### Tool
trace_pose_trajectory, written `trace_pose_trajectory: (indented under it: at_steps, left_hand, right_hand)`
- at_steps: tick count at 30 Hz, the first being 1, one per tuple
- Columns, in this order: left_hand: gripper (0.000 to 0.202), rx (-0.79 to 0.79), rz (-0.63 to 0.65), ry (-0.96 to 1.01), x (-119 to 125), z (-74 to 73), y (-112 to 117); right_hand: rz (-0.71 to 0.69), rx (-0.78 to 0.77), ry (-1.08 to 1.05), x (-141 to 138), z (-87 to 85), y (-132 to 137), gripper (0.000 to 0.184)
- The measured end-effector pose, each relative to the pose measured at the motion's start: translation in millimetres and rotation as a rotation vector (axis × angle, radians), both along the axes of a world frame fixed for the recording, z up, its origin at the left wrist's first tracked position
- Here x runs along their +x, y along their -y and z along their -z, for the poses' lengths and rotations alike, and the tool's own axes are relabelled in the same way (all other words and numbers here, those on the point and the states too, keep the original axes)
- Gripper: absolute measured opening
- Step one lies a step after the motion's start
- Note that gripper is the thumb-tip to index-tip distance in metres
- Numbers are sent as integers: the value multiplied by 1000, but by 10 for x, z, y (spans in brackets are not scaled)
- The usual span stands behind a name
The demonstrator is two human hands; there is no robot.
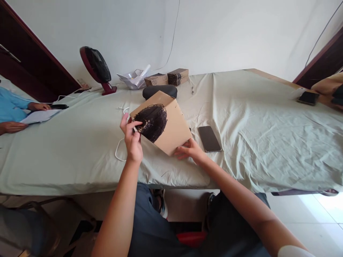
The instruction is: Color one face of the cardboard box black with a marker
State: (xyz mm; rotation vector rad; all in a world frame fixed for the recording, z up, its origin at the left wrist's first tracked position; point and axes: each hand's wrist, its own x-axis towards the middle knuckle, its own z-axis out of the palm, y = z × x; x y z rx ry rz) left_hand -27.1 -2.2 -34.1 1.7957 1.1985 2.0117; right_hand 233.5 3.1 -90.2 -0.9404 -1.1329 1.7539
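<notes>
A brown cardboard box (175, 119) is held tilted above the cloth-covered table. One of its faces carries a round dark patch (155, 123) with rough, stringy edges; whether it is drawn on or stuck on, I cannot tell. My left hand (133, 141) grips the box's left corner, with the thumb and fingers at the patch's edge. Under the lower right corner, my right hand (189, 150) supports the box with bent fingers. A dark smartphone (210, 139) lies just right of my right hand. Beside my left hand, a white cable (117, 151) runs partly behind it.
Behind the box lie a black case (150, 92), two small cardboard boxes (182, 74), a pen (192, 90) and a clear plastic basket (134, 82). A fan (98, 67) stands back left. Another person's hands hold papers (43, 116) at left. Another phone (308, 98) lies far right.
</notes>
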Motion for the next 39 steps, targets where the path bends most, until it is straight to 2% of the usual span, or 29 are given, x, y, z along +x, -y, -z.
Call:
trace_pose_trajectory:
  at_steps: [2,3,6,8,13,18,20,24,28,34,39]
  left_hand:
    - [57,-12,-15,-36,13,-1,2]
    - [58,-12,-34,-51,6,-1,2]
    - [42,3,-54,-50,-42,-15,1]
    - [33,-30,-1,-21,-72,-49,11]
    - [78,-181,160,37,-66,-213,99]
    - [102,-362,358,16,-16,-294,172]
    - [105,-376,384,12,-9,-291,170]
    - [87,-343,312,3,-43,-287,167]
    - [64,-409,336,24,-105,-305,201]
    - [67,-339,271,78,-179,-297,185]
    - [61,-279,176,232,-144,-336,171]
  right_hand:
    - [-27,-36,7,-40,17,32,73]
    - [-37,-45,6,-47,15,43,71]
    - [-36,-55,-27,-33,-3,47,66]
    - [-34,-71,-51,-15,0,32,65]
    - [-43,-89,-59,10,27,5,65]
    - [-32,-102,-40,13,0,18,63]
    - [-18,-101,-37,14,-7,20,60]
    - [-25,-95,-22,16,-14,23,55]
    - [-2,-89,1,24,-9,29,54]
    - [4,-27,62,35,68,2,57]
    - [-117,62,188,29,20,12,53]
